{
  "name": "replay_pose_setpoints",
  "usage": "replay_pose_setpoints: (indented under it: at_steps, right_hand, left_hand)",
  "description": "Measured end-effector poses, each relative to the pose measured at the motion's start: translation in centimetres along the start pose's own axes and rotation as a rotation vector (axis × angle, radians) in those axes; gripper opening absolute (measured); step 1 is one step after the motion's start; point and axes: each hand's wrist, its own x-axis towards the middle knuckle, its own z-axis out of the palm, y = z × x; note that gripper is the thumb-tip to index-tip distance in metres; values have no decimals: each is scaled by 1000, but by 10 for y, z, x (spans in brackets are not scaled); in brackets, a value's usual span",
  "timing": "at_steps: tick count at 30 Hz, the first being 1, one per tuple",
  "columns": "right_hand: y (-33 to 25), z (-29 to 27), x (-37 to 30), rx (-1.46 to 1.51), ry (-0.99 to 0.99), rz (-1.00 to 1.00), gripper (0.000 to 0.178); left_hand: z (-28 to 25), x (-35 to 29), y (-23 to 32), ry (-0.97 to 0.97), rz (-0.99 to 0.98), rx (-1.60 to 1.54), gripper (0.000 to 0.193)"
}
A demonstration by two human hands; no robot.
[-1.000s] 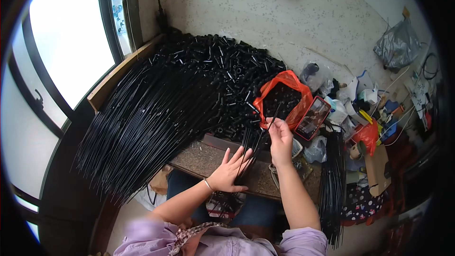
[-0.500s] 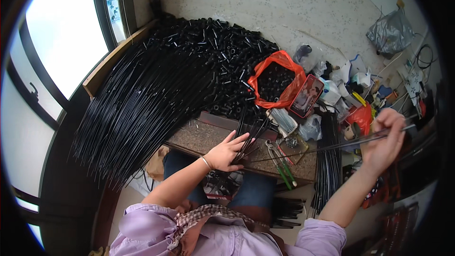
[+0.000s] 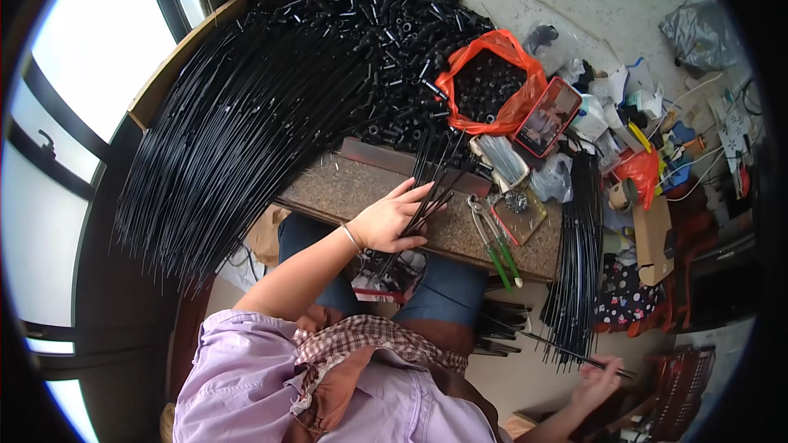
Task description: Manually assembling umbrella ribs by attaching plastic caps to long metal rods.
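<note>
My left hand (image 3: pixel 392 220) is at the front edge of the speckled worktop (image 3: pixel 320 184), its fingers stretched over a small bunch of thin black rods (image 3: pixel 425 166) and its thumb below. The bunch slants under the hand and down past the edge. Low at the right, away from the worktop, my right hand (image 3: pixel 597 384) is closed on a long thin black rod (image 3: pixel 560 348); slight blur hides how many rods it holds. Beside it hangs a thick bundle of black rods (image 3: pixel 578 246). Green-handled pliers (image 3: pixel 491 239) lie right of my left hand.
A large fan of black rods (image 3: pixel 238 131) covers the left side, with a heap of short black tubular parts (image 3: pixel 394 33) behind. An orange-red bag (image 3: pixel 525 57) holds small black pieces. A phone (image 3: pixel 550 117) leans beside it. Clutter and a cardboard box (image 3: pixel 652 242) stand at right.
My right hand has swung down from above the worktop's right side to the low right, carrying the black rod. The left hand stays on its bunch. The whole view has shifted.
</note>
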Motion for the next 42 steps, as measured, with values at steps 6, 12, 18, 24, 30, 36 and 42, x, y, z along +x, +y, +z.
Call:
replay_pose_setpoints:
  at_steps: [6, 12, 18, 24, 30, 36, 42]
  right_hand:
    - [129, 162, -86, 132, -317, 384, 31]
    - [286, 294, -84, 551, -73, 686, 51]
    - [297, 303, -83, -222, -1375, 280, 70]
    - [228, 312, -156, 136, -1536, 666, 61]
    - [202, 292, -173, 289, -1401, 740, 22]
    - [132, 274, -139, 314, -1072, 563, 25]
    - [42, 297, -94, 272, -1081, 323, 18]
  left_hand:
    - [2, 0, -1, -10, 12, 42, 18]
    - [6, 2, 2, -32, -1, 44, 25]
    - [3, 5, 1, -37, -9, 40, 26]
    - [1, 5, -1, -63, -31, -21, 30]
    - [-30, 32, 25, 270, -176, -486, 41]
    - [-94, 16, 16, 530, -388, -438, 65]
    - [-160, -109, -37, 524, -1107, 801, 18]
